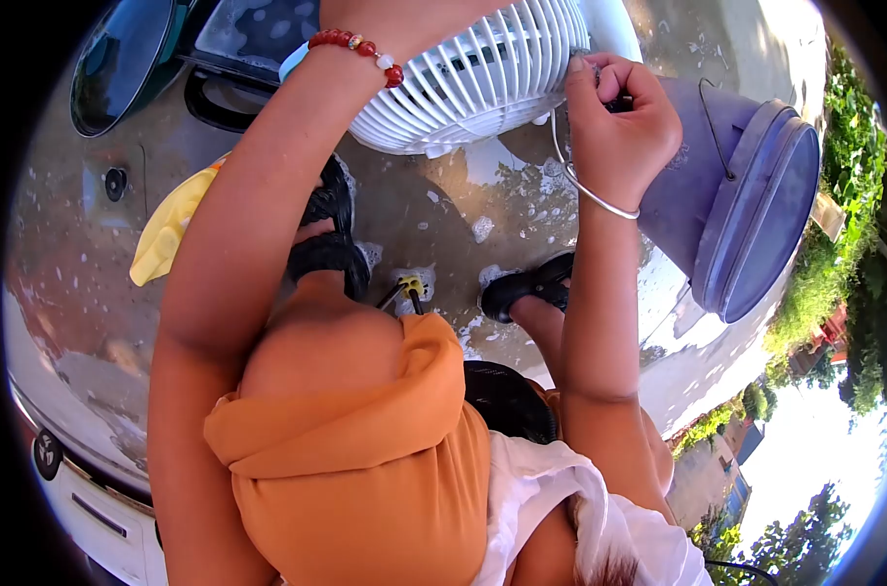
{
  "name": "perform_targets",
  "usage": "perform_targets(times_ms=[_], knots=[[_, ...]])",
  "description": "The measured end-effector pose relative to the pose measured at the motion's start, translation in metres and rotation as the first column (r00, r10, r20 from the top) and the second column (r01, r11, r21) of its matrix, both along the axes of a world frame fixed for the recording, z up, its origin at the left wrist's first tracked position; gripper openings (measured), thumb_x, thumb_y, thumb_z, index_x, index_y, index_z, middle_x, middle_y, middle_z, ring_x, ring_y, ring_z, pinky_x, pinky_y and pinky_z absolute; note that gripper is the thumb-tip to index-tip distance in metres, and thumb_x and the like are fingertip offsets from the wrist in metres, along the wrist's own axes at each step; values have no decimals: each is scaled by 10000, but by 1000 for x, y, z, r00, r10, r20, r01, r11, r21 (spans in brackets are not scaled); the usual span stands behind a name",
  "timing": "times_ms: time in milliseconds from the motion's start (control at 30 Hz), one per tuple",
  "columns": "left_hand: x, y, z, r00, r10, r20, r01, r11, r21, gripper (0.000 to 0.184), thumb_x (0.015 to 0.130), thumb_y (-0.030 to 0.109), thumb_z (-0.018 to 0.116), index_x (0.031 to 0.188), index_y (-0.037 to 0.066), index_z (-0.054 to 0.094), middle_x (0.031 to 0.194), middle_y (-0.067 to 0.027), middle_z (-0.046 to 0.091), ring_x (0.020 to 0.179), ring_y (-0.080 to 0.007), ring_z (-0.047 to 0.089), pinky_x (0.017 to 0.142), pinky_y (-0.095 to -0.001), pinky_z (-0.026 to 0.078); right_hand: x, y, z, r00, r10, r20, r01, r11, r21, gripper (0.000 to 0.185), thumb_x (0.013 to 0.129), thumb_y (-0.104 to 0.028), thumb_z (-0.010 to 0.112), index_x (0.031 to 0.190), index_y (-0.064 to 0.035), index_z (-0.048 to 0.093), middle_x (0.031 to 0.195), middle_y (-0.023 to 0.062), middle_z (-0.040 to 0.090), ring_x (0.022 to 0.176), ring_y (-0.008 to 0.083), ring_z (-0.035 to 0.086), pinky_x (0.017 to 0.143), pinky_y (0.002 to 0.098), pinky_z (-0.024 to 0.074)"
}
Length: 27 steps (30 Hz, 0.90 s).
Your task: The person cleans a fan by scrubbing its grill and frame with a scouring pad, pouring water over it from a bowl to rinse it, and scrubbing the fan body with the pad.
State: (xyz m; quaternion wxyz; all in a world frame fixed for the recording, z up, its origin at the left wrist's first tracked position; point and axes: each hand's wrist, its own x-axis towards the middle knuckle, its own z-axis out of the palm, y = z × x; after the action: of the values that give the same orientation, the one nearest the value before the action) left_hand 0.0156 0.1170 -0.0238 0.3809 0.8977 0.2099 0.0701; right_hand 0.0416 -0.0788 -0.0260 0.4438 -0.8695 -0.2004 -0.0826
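A white slatted fan cage is at the top of the view, with water and suds around it on the ground. My left hand reaches over the cage, with a red bead bracelet at the wrist. Its fingers are cut off by the top edge. My right hand is closed at the cage's right rim, thumb and fingers pinched together. Something small and dark shows in its grip, too hidden to name. A silver bangle circles that wrist.
A purple-grey bucket with a wire handle lies tilted at right. Upper left are a dark basin of soapy water and a round dark green container. A yellow cloth and a black round piece are on the wet ground.
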Motion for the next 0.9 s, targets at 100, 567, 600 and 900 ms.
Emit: perform_targets(times_ms=[100,567,600,900], knots=[[1,2,-2,1000,20,8,-20,999,33,506,812,523,667,821,23,743,814,-210,701,799,-381,684,711,-459,543,-15,-10,-3,1000,4,-30,-5,1000,-26,289,776,-11,740,634,-21,489,710,81,677,618,135,593,595,256,474],[-2,-5,-3,999,17,33,-17,1000,-1,480,810,501,687,830,25,742,816,-209,696,804,-388,678,706,-458,536,-16,-13,5,992,-22,-126,20,1000,-17,296,760,-15,746,625,-21,483,697,54,682,619,107,582,599,246,474],[-3,-4,-5,998,9,57,-11,999,31,476,808,500,687,831,27,740,817,-206,695,805,-387,677,710,-457,536,-13,-11,4,988,-23,-153,28,999,32,264,752,-19,732,629,-17,498,673,44,673,610,102,579,592,248,473],[-11,-8,-21,967,-36,253,-7,986,165,375,888,483,648,907,116,726,796,-88,687,775,-324,675,627,-409,523,39,-4,27,987,75,-140,-106,968,-229,193,677,-146,726,634,-13,592,530,46,540,488,132,481,524,291,433]])
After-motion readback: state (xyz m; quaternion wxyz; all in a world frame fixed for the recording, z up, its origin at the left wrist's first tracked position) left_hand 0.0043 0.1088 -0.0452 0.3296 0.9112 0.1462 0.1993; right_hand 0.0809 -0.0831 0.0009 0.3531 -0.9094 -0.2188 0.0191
